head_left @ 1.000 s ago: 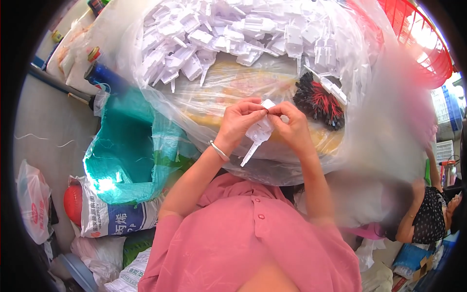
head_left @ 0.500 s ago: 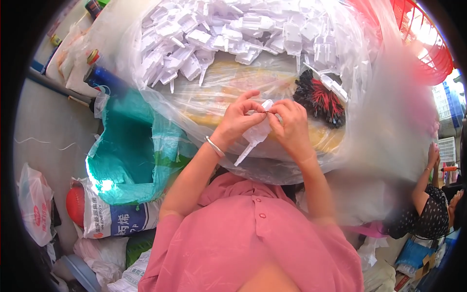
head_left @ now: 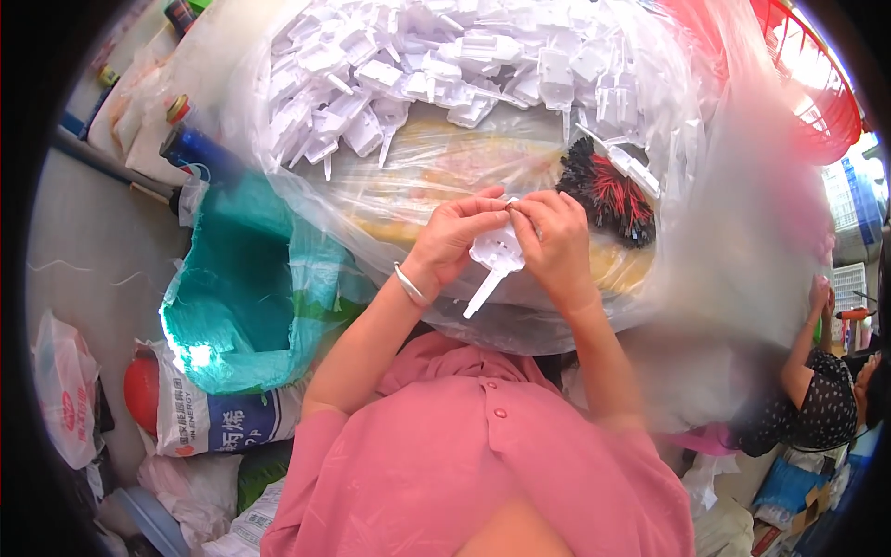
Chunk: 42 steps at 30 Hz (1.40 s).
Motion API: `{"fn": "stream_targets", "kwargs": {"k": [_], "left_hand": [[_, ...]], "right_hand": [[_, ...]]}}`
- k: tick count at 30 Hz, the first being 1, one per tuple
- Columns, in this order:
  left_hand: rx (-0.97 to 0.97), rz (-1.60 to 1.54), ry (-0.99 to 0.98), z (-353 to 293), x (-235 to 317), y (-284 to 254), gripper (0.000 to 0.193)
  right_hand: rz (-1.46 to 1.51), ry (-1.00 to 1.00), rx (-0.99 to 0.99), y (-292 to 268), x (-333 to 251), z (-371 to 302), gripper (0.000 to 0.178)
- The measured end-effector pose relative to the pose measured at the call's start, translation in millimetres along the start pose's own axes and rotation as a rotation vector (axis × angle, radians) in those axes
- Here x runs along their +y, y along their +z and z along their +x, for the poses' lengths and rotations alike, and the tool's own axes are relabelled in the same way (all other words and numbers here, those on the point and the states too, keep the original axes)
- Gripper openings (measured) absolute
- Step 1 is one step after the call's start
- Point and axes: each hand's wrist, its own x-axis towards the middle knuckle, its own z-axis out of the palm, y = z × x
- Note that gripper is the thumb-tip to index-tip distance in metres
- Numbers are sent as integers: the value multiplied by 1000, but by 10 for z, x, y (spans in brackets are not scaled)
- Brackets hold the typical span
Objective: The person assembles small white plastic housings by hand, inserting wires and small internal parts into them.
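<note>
A white plastic housing (head_left: 497,251) with a long narrow stem hangs between my hands, its stem pointing down toward me. My left hand (head_left: 457,237) is closed, thumb and fingers pinching at the housing's upper end. From the other side my right hand (head_left: 557,243) is closed too, its fingertips meeting the left ones around a thin dark wire (head_left: 510,208). The fingers hide most of that wire and the housing's top. Just right of my hands lies a bundle of black and red wires (head_left: 613,197), a loose white housing (head_left: 631,171) beside it.
A heap of similar white housings (head_left: 445,65) lies on the plastic-covered surface (head_left: 408,167) ahead. At left stand an open green woven bag (head_left: 306,251) and a blue bottle (head_left: 200,148). A red basket (head_left: 807,88) is far right; another person (head_left: 817,395) sits at right.
The housing has turned so its hollow inner side faces up, and its stem has swung slightly right. My fingertips have drawn closer together.
</note>
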Motion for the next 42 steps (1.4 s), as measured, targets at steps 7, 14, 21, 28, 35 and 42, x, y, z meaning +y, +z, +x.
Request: {"fn": "stream_targets", "kwargs": {"k": [7,14,21,28,35,42], "left_hand": [[155,1131,568,-34,66,81,16],[-6,1210,843,-92,104,98,15],[40,289,200,-108,125,93,14],[-18,182,123,-114,100,167,13],[-83,82,24,-128,120,150,20],[-149,184,-6,-140,144,187,26]], "right_hand": [[-328,-6,-143,87,-33,-82,10],[1209,984,-674,-103,252,79,15],[1312,752,-318,-344,408,23,20],[827,418,-145,-90,178,-20,22],[530,195,-56,-55,89,74,12],[619,416,-20,-24,251,118,11]]}}
